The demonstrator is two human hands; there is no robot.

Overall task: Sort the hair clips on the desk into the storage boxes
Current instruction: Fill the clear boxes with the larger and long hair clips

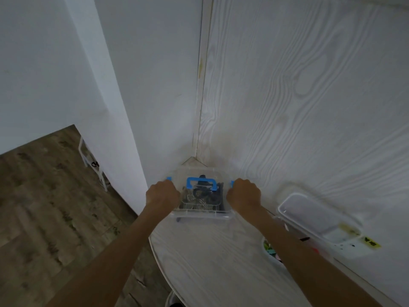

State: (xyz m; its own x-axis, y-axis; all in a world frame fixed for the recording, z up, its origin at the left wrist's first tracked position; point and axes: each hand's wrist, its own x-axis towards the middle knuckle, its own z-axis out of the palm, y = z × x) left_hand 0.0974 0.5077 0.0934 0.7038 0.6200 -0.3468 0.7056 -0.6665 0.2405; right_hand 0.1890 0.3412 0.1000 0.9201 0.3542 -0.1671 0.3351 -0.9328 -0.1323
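While the clear storage box (200,191) is sitting at the desk (212,258) corner, its blue side latches are being gripped by the left hand (162,194) and right hand (244,193). Dark hair clips (202,197) are being held inside it; a second lidded box (318,218) is lying to its right.

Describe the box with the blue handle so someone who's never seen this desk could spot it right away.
Find the far corner of the white wood-grain desk, where the walls meet. There sits a clear storage box, with the left hand and right hand gripping its two sides. Unlike the flatter clear container to its right, it has a blue handle and dark clips inside.
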